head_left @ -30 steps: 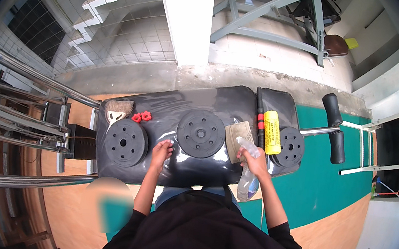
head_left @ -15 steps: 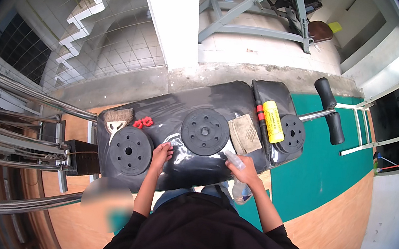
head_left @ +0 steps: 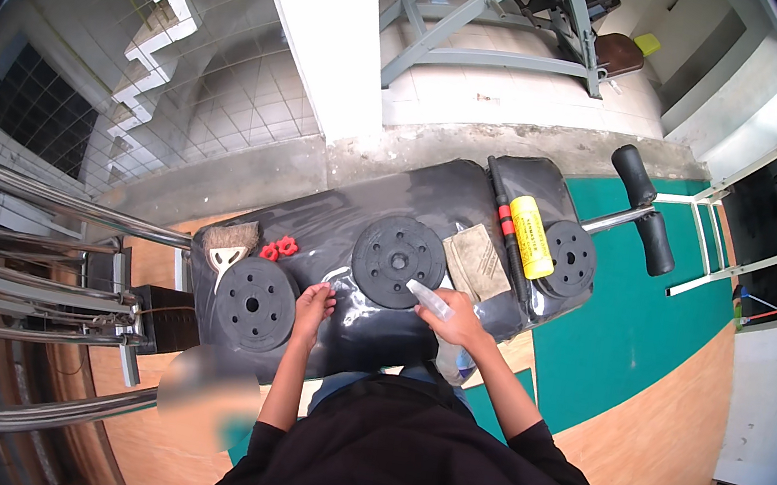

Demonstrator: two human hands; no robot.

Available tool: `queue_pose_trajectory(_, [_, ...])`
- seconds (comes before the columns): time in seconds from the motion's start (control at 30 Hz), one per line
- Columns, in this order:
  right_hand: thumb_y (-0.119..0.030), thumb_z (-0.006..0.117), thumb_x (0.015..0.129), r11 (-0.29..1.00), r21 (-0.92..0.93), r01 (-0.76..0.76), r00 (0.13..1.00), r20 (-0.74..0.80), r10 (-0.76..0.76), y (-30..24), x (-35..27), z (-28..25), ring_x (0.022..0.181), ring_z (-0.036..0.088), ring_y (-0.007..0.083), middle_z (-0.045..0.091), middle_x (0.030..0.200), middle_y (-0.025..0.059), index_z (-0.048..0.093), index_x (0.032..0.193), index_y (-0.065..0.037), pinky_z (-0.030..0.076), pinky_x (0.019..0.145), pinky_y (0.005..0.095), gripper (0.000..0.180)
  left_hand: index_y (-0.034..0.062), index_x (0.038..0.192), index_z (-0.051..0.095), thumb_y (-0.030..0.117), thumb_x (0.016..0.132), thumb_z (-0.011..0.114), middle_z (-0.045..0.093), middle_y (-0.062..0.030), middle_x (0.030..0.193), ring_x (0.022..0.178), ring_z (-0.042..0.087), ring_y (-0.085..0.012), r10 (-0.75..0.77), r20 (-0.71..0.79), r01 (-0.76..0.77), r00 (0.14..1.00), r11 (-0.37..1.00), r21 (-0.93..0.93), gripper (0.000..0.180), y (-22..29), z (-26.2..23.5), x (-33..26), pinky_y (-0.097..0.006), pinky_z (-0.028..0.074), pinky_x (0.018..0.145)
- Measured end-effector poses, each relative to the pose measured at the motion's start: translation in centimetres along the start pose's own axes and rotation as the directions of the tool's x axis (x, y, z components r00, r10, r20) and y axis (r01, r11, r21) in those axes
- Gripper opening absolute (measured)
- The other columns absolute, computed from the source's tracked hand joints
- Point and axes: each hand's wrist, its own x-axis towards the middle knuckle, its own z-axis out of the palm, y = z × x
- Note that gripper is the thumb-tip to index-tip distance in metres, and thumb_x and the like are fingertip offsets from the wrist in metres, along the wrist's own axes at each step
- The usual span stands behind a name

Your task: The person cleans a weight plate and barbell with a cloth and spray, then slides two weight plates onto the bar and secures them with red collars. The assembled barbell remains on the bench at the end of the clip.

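Note:
My right hand is wrapped round a clear spray bottle, its translucent head tilted toward the middle black weight plate. Most of the bottle's neck is hidden by the hand. My left hand has its fingers pinched together over the black padded bench; what they hold, if anything, is too small to tell. To its left lies another black weight plate. Beyond that are two red star-shaped collar nuts and a white-handled brush.
Right of the middle plate lie a folded beige cloth, a black bar with red bands, a yellow cylinder and a third plate. Foam rollers extend past the bench. Chrome rails stand at left.
My right hand has moved left with the spray bottle, bringing its head close to the middle plate's near edge. My left hand has barely moved.

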Motion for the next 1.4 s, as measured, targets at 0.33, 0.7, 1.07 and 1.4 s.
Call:
queue_pose_trajectory(0.33, [-0.01, 0.068, 0.081, 0.859, 0.511, -0.035, 0.928, -0.303, 0.218, 2.1, -1.9, -10.7, 0.059, 0.059, 0.0104, 0.059, 0.075, 0.0046, 0.051, 0.117, -0.002, 0.047, 0.054, 0.0252, 0.041, 0.0054, 0.098, 0.06, 0.021, 0.093, 0.058, 0.063, -0.0005, 0.084, 0.072, 0.055, -0.0054, 0.266, -0.015, -0.264, 0.964, 0.961, 0.082, 0.017, 1.7, 8.1, -0.5, -0.02, 0.043, 0.065])
queue_pose_trajectory(0.7, [-0.028, 0.078, 0.077, 0.856, 0.46, 0.236, 0.361, -0.86, 0.362, 8.8, 7.4, -29.3, 0.084, 0.055, 0.0148, 0.055, 0.101, 0.0083, 0.042, 0.126, 0.003, 0.045, 0.078, 0.0297, 0.068, 0.0019, 0.095, 0.059, 0.013, 0.091, 0.061, 0.06, 0.002, 0.08, 0.07, 0.052, -0.0036, 0.42, 0.212, -0.442, 0.882, 0.895, 0.066, 0.012, 1.4, 23.9, 3.3, -0.018, 0.043, 0.067])
queue_pose_trajectory(1.07, [-0.037, 0.079, 0.075, 0.402, 0.915, 0.012, 0.229, -0.394, 0.89, 33.1, 20.0, -29.1, 0.096, 0.058, 0.02, 0.062, 0.111, 0.0124, 0.056, 0.111, 0.01, 0.047, 0.083, 0.0343, 0.064, 0.0024, 0.098, 0.06, 0.012, 0.089, 0.062, 0.058, 0.0035, 0.079, 0.068, 0.049, -0.0029, 0.305, 0.286, -0.391, 0.908, 0.861, 0.324, 0.013, 0.1, 30.8, 6.1, -0.019, 0.042, 0.064])
queue_pose_trajectory(1.4, [-0.037, 0.081, 0.072, 0.194, 0.967, -0.166, 0.343, -0.128, 0.931, 37.9, 21.0, -23.9, 0.047, 0.047, 0.0122, 0.055, 0.067, 0.0008, 0.054, 0.085, -0.006, 0.037, 0.04, 0.0296, 0.043, 0.005, 0.127, 0.045, 0.017, 0.071, 0.074, 0.044, -0.015, 0.124, 0.116, 0.043, -0.0335, 0.292, 0.446, -0.502, 0.846, 0.156, 0.851, 0.065, 1.1, 31.2, 6.3, -0.045, 0.036, 0.098])
